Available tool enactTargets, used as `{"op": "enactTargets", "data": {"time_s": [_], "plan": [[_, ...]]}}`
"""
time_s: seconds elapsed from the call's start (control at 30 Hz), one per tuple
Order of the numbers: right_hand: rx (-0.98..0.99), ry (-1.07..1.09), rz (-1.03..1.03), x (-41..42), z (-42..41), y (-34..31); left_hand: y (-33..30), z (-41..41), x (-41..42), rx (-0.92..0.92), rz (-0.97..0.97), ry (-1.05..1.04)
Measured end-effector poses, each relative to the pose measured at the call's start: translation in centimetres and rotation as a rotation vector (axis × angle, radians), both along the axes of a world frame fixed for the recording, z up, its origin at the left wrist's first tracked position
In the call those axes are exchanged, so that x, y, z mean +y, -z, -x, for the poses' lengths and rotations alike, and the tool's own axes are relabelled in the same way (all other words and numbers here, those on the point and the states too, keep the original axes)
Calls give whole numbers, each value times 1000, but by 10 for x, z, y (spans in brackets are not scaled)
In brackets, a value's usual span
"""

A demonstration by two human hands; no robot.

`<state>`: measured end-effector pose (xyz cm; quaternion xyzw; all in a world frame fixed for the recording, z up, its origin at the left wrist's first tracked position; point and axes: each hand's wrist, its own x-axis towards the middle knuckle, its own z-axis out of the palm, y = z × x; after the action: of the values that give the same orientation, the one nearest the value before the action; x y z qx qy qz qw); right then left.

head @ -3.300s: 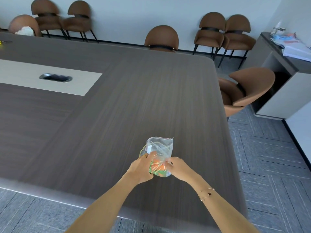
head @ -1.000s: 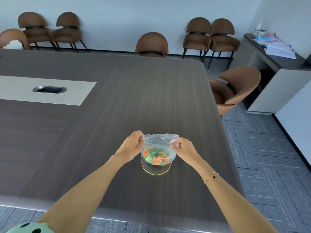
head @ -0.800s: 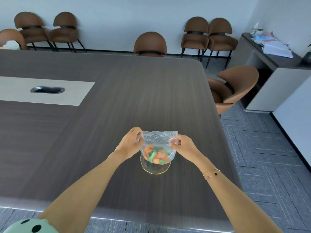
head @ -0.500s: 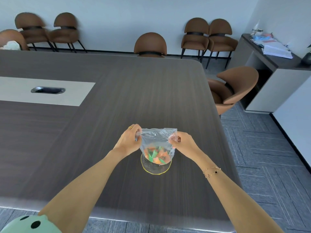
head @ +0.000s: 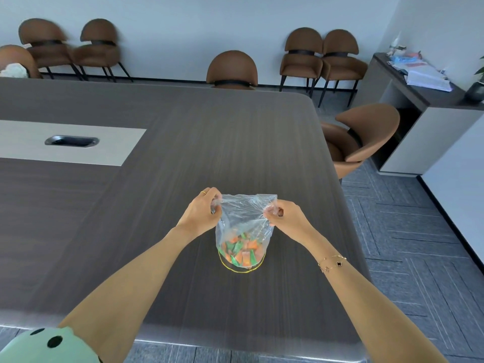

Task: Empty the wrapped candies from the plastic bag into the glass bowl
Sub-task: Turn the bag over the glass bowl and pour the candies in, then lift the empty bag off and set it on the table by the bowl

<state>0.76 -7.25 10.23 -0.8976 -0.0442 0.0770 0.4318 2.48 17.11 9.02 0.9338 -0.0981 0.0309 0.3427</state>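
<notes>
A clear plastic bag [head: 246, 218] hangs upright between my hands, its top edge stretched flat. My left hand [head: 201, 214] pinches the bag's left top corner and my right hand [head: 285, 218] pinches the right top corner. Orange and green wrapped candies [head: 242, 251] fill the bag's bottom. Directly below sits the glass bowl [head: 242, 269], of which only the yellow rim shows under the bag. Whether the bag's bottom touches the bowl I cannot tell.
The dark wooden table [head: 183, 158] has a pale inset with a metal cable slot [head: 71, 140] at the left. A brown chair [head: 364, 137] stands at the table's right edge, more chairs line the wall, and a side cabinet [head: 419, 106] carries papers.
Both hands have risen, lifting the bag higher above the bowl and pulling its top edge taut. Earlier the hands gripped the bag low, near the candies.
</notes>
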Motion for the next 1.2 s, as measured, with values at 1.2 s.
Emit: {"op": "enactTargets", "data": {"time_s": [1.2], "plan": [[-336, -371, 440, 104, 2, 80, 53, 37, 133, -180, -489, -20]]}}
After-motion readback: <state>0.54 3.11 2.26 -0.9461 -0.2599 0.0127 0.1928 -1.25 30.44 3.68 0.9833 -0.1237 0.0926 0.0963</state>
